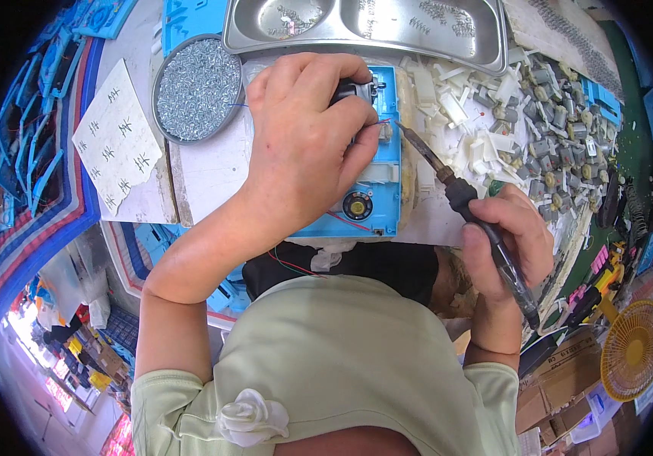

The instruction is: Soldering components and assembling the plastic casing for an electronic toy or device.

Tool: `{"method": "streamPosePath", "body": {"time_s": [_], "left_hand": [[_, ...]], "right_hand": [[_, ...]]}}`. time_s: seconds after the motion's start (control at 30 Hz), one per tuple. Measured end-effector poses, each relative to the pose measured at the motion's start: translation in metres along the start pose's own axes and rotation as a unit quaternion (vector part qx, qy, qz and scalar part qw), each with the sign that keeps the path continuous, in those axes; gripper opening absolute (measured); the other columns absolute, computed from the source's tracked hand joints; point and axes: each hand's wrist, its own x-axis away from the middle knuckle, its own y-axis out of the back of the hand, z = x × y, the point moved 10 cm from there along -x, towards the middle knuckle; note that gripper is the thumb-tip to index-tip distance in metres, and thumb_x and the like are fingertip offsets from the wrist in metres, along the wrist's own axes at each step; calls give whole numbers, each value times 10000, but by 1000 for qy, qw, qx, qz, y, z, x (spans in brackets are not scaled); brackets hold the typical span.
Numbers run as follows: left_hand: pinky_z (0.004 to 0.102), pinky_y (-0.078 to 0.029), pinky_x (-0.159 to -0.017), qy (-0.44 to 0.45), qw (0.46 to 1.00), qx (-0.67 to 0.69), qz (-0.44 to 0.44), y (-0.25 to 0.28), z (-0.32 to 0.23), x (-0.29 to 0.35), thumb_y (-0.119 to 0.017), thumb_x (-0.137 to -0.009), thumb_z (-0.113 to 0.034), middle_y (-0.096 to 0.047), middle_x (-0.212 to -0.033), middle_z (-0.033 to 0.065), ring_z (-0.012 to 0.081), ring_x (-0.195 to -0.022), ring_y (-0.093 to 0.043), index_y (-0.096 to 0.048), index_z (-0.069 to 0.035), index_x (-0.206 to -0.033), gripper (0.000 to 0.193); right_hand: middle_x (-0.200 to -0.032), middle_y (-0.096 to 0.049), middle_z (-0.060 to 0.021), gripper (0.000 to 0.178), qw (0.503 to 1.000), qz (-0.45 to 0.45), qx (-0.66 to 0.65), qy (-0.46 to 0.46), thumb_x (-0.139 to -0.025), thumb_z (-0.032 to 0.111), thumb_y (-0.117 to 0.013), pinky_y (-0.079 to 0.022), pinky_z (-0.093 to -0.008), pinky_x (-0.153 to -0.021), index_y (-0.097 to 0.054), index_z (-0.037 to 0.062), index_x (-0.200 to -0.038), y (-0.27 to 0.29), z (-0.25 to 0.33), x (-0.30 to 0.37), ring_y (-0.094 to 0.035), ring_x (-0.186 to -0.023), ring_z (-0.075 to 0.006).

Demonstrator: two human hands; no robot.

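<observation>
My right hand [513, 235] is closed around the dark handle of a soldering iron [459, 194]. The iron's pointed tip reaches the right side of a blue plastic casing [389, 175]. Over that casing, my left hand [307, 125] is bent with thumb and forefinger pinched together, and a thin reddish wire [382, 121] comes out at the fingertips, close to the tip. A black part [353, 93] shows partly under the left fingers; the rest of it is hidden. Lower in the casing sits a small round speaker [358, 205] with a red wire beside it.
A round dish of small metal screws [196, 90] stands left of the casing, by a marked paper sheet [117, 140]. Behind is a steel compartment tray [372, 42]. White plastic pieces [456, 106] and many small motors [554, 129] are heaped at right. A yellow fan [634, 349] stands lower right.
</observation>
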Motion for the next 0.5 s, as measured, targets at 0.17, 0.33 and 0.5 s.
{"method": "streamPosePath", "body": {"time_s": [0.17,0.33,0.5], "left_hand": [[420,-373,-930,2,1000,-5,2,1,-1,-1,-811,-720,-108,-649,-1161,55,285,-1101,-560,-718,-116,-849,159],[424,-372,-935,3,1000,-11,6,0,-2,-1,-810,-729,-116,-649,-1163,53,284,-1104,-561,-718,-117,-856,156],[429,-370,-945,2,1000,-16,8,1,-3,-1,-808,-738,-121,-649,-1167,52,283,-1106,-562,-719,-117,-862,152]], "right_hand": [[-661,-610,-69,232,1000,0,3,-6,-761,16,-766,-345,-298,-480,-695,-22,-979,1,-1,0,-477,-512,-176],[-678,-623,-74,238,1000,1,8,-14,-763,36,-784,-346,-299,-480,-700,-20,-978,3,-4,2,-481,-516,-177],[-686,-627,-71,231,1000,-7,12,-6,-773,47,-787,-345,-298,-481,-703,-14,-979,5,-4,3,-482,-522,-176]]}}
